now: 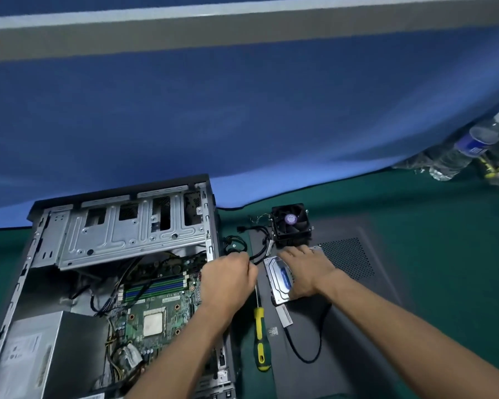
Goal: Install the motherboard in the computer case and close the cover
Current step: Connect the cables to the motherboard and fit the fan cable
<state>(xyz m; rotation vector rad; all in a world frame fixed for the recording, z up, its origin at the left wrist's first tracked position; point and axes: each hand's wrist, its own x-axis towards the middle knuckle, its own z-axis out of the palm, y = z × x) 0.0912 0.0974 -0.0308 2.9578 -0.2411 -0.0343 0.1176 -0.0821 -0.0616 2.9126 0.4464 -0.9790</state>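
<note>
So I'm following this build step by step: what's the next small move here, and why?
Probably draw the black cable clear of the hard drive: the left hand pinches it and the right hand rests on the drive, both beside the open case.

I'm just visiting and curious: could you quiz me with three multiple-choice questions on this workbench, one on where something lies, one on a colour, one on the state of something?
1. Where does the screwdriver lie?
A. inside the case
B. on the mat between the computer case and the side cover
C. on the cooler fan

2. What colour is the screwdriver handle?
A. yellow and green
B. red
C. plain black

3. What state is the computer case in?
A. closed
B. open, motherboard showing
C. standing upright

Answers: 1 B, it lies on green mat right of the case; 2 A, yellow grip with green bands; 3 B, its cover lies apart.
</note>
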